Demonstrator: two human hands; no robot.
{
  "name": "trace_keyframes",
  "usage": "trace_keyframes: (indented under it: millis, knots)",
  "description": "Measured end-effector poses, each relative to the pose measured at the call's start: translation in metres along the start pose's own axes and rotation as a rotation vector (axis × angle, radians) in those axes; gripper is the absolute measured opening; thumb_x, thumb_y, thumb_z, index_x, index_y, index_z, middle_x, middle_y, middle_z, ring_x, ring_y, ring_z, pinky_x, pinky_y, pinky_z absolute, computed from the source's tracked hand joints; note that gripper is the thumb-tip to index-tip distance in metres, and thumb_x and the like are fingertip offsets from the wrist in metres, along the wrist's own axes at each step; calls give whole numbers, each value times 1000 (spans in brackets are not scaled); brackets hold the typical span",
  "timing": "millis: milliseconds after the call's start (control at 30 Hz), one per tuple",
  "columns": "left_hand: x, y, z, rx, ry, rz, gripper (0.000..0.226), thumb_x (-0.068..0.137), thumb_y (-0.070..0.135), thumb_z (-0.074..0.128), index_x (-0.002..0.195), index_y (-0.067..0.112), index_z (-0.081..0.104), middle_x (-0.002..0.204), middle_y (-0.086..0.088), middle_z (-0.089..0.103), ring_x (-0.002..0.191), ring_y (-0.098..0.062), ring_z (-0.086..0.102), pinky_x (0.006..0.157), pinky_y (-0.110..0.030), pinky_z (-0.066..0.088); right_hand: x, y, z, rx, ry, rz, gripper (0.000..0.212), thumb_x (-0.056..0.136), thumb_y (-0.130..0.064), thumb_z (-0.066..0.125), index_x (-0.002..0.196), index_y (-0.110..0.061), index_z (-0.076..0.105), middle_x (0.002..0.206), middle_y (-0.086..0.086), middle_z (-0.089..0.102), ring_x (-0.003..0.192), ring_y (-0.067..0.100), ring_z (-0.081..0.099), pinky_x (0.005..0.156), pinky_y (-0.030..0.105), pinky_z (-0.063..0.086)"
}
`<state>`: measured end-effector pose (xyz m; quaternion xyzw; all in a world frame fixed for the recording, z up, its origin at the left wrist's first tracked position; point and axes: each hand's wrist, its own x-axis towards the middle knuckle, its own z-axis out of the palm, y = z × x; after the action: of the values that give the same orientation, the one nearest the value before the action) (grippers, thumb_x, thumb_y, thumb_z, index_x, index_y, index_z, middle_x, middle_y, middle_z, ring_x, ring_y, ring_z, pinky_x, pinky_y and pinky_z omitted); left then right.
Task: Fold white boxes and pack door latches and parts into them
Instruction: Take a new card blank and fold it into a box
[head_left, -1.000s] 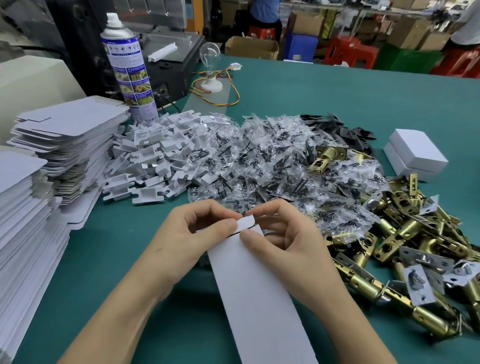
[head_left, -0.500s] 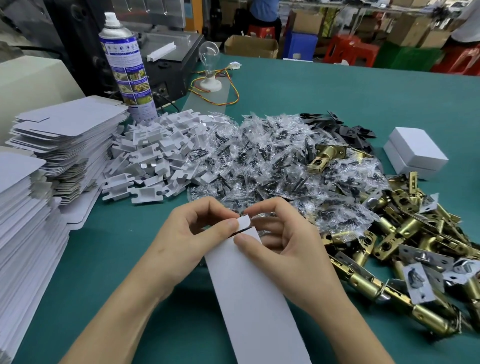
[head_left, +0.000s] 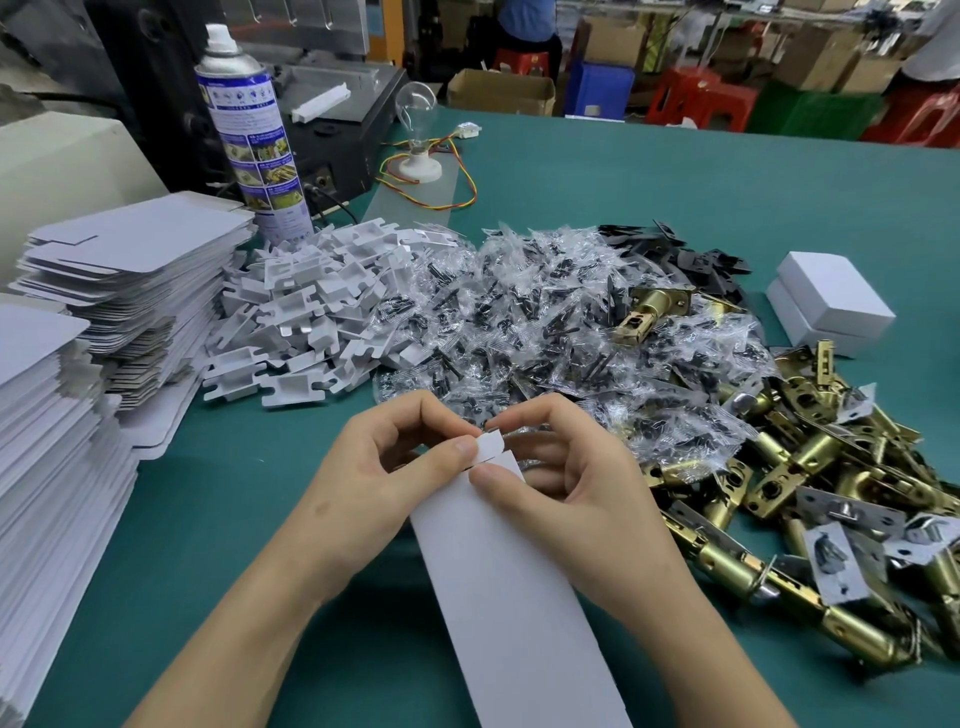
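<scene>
Most of the view is taken by a teal-green work table (head_left: 675, 171), and two tall stacks of flat white cardboard box blanks (head_left: 130, 270) stand along its left edge. Right of them, across the middle, lies a wide heap of small clear plastic bags of black screws (head_left: 519, 322). A pile of brass-coloured metal door latches (head_left: 810, 467) spreads over the near right, several with white tags. Between the stacks and the bags sits a heap of white moulded plastic inserts (head_left: 306, 312). A long white cardboard blank (head_left: 509, 597) runs from the near edge toward the middle, raised off the table, and both hands meet at its far end. The left hand (head_left: 374, 483) has its fingers curled, the thumb pressing on the small white tab (head_left: 489, 447) at that end with the fingers behind it. The right hand (head_left: 582, 483), close against the left, is curled too, its thumb laid on the panel's far edge just below the tab. Two closed white cardboard boxes (head_left: 831, 291) sit stacked at the far right, near a scatter of flat black metal plates (head_left: 696, 260). A tall silver spray can with a blue-and-white picture label (head_left: 254, 135) stands upright at the far left; its print is too small to read. Beside it, a clear glass light bulb on a white socket (head_left: 415, 104) trails red and yellow wires.
</scene>
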<state>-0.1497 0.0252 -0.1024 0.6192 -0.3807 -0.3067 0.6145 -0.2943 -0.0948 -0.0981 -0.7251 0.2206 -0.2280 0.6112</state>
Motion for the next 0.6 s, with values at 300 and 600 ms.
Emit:
trace_keyframes:
  millis: [300,600]
  knots:
    - [0,0,2,13,-2,-5,19,79,47,71,84,28,71,84,8,71,78,-10,60,71,-28,47,0,0,-1,23,-21,22,27,79,-32,80,102,-33,67,96,-2,78,80,27,77,66,42,61]
    - [0,0,0,53,-2,-6,18,78,47,72,83,30,72,82,10,70,73,-9,60,66,-21,48,0,2,-3,-21,-28,15,36,76,-40,80,108,-34,67,99,-3,77,81,22,77,70,51,64]
